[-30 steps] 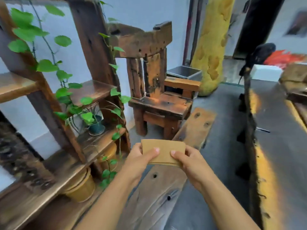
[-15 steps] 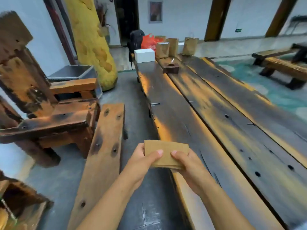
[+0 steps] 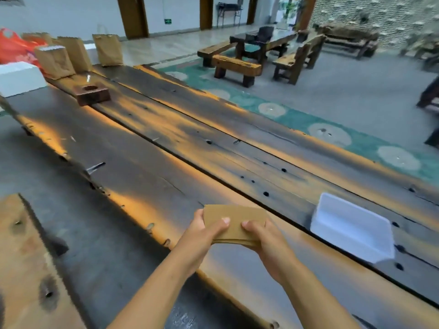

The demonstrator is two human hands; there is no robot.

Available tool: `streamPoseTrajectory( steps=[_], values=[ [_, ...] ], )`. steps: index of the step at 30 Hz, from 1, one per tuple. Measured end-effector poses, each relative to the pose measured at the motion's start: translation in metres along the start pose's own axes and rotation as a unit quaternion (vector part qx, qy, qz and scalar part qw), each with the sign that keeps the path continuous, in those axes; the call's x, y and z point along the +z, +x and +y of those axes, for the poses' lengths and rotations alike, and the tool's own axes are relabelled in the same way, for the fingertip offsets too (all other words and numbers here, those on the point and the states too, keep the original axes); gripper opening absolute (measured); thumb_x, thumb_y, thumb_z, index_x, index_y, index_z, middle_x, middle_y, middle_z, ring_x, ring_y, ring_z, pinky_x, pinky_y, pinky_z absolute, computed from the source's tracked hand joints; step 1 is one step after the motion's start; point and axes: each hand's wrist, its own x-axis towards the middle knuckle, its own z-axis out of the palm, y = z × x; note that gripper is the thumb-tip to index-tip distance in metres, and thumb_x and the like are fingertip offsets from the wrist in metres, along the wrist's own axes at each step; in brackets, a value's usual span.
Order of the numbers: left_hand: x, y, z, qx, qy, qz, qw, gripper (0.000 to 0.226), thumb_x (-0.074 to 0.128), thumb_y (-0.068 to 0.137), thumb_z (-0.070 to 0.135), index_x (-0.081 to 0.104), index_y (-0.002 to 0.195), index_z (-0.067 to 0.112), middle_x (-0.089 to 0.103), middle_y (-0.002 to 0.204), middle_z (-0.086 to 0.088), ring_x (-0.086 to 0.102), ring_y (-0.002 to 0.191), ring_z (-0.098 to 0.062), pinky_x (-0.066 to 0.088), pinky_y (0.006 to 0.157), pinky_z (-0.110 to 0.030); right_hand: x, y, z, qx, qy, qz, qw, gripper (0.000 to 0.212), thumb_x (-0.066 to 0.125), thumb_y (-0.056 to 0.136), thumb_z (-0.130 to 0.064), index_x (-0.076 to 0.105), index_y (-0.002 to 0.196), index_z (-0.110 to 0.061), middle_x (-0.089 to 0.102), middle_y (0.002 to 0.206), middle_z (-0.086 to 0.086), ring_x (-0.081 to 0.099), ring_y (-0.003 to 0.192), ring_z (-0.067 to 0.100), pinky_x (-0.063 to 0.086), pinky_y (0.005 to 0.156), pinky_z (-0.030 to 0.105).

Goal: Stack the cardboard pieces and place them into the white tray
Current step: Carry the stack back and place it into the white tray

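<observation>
A stack of brown cardboard pieces (image 3: 235,216) is held flat between both hands over the near edge of the long dark wooden table (image 3: 166,148). My left hand (image 3: 205,233) grips its left end with the thumb on top. Its right end is gripped the same way by my right hand (image 3: 263,238). The white tray (image 3: 351,227) sits on the table to the right of the stack, a short way off, and nothing shows inside it.
At the table's far left end stand a white box (image 3: 20,78), several brown paper bags (image 3: 71,55) and a dark wooden block with a hole (image 3: 91,92). A wooden bench (image 3: 28,264) runs at lower left. Benches and another table (image 3: 261,48) stand beyond on the floor.
The view has swung right from the shelf and chair to the long table, and the white tray has come into sight. Both hands still hold the cardboard stack the same way.
</observation>
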Motion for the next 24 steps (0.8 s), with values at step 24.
streamPoseTrajectory(
  steps=[24],
  values=[
    [0.276,0.037,-0.026,-0.050,0.053,-0.198,0.978,0.070,0.079,0.073,0.028,0.051,0.134,0.008,0.068,0.125,-0.022,0.067,0.117,-0.038,0.056,0.099,-0.050,-0.242,-0.081,0.039,-0.052,0.145,0.249,0.956,0.055,0.075,0.070,-0.033,0.061,0.122,-0.020,0.074,0.116,0.008,0.069,0.111,0.025,0.054,0.102,0.047]
  ],
)
